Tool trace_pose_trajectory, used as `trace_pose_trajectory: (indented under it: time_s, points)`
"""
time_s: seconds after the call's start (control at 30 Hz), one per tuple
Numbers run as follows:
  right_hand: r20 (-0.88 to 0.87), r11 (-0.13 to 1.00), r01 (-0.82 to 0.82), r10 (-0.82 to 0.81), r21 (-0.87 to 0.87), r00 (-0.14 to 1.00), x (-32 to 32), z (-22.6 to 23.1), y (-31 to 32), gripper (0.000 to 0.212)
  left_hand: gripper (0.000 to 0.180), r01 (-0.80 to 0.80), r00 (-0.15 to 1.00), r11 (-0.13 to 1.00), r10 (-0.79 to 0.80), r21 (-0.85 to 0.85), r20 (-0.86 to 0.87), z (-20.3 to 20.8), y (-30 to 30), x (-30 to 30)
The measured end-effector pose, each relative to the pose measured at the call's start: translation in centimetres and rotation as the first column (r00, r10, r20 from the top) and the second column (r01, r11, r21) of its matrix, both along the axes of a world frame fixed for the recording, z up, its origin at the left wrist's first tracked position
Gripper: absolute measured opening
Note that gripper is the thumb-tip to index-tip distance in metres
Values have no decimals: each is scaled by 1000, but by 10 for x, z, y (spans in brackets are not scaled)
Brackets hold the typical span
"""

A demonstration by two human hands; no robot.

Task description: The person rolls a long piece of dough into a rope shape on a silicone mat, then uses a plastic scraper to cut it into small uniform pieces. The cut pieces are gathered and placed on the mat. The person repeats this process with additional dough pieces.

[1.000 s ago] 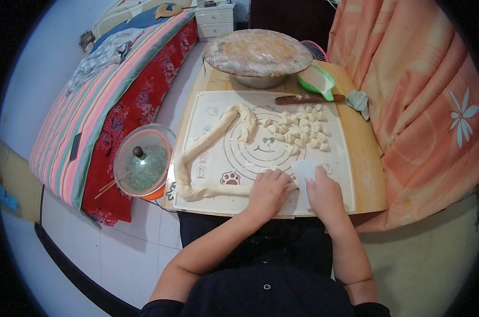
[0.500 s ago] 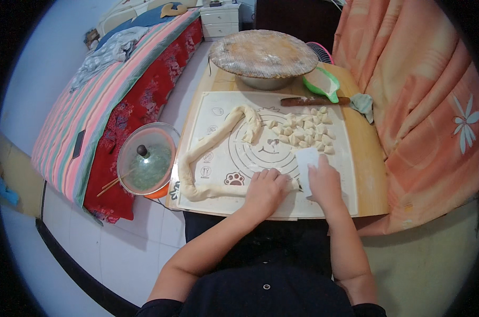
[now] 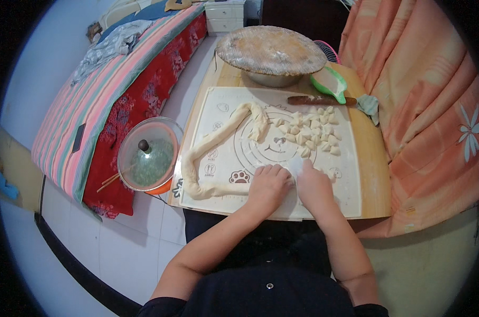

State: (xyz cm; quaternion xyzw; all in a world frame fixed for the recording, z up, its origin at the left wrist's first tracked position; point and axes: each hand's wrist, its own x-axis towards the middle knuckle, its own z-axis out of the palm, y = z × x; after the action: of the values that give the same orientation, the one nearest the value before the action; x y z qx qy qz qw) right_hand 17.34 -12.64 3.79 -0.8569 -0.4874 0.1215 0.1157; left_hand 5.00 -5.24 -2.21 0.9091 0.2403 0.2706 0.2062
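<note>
A long dough rope [image 3: 197, 150] bends around the left part of a white printed pastry mat [image 3: 226, 208]. Its near end runs under my left hand [image 3: 268, 189], whose fingers curl over the dough. Right beside those fingertips, my right hand [image 3: 315, 191] grips a white dough scraper [image 3: 296, 166], held at the end of the rope. The scraper's lower edge is hidden by my hands. Beyond my right hand, several small cut dough pieces [image 3: 314, 132] lie loosely grouped on the mat.
Behind the mat stands a large bowl under a round woven lid [image 3: 271, 50]. A rolling pin [image 3: 316, 100], a green scoop [image 3: 329, 83] and a cloth [image 3: 368, 107] lie at the back right. Left of the table is a glass-lidded pot [image 3: 149, 158] with chopsticks [image 3: 108, 181].
My right hand has brought the scraper leftward, close against my left hand at the end of the dough rope. The whole view has shifted slightly.
</note>
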Motion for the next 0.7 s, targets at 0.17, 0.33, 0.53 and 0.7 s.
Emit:
trace_pose_trajectory:
  time_s: [0.17, 0.33, 0.53, 0.7]
  points:
    - [33, 997, 37, -40, 69, 999, 1, -11, 23, 21, 17, -38, 999, 999, 38, 17, 17, -1, 0, -5]
    - [-25, 974, 111, -108, 198, 994, 7, 1, 2, 24, 17, -59, 998, 998, 59, -26, 3, 2, -2, -22]
    - [-41, 990, 8, -2, 142, 999, -17, 25, -22, 25, 17, -33, 998, 994, 39, -106, 59, 3, -10, -29]
    - [-31, 998, -34, 36, 57, 999, -19, 15, -18, 22, 20, -12, 998, 996, 18, -92, 62, 5, -11, -30]
